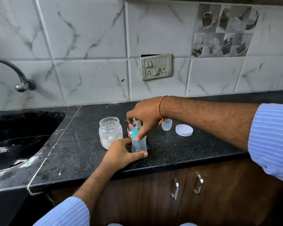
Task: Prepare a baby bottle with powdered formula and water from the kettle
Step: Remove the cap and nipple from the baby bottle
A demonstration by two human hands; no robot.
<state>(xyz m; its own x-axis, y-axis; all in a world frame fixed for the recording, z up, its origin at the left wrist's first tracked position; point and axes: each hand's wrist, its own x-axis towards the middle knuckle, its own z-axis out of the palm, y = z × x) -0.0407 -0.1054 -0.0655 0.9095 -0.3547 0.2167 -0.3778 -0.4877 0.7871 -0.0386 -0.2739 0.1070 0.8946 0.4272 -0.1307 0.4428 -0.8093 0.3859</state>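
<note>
Blue-collared baby bottle [138, 141], black speckled counter [178, 154].

On the bench [170, 154], the open jar [110, 132] stands left of the baby bottle [138, 142]; the small cup [166, 124] and jar lid [184, 130] lie right, the sink [20, 144] far left.

I'm looking at a home kitchen. A black speckled stone counter [91, 154] runs into a dark sink [18, 144] with a curved metal tap [15, 74] on the wall. Behind are marbled white tiles [88, 38], some printed with cups, and a switch-and-socket plate [155, 67]. Brown wood cabinet doors [219, 201] with metal handles sit below.
</note>
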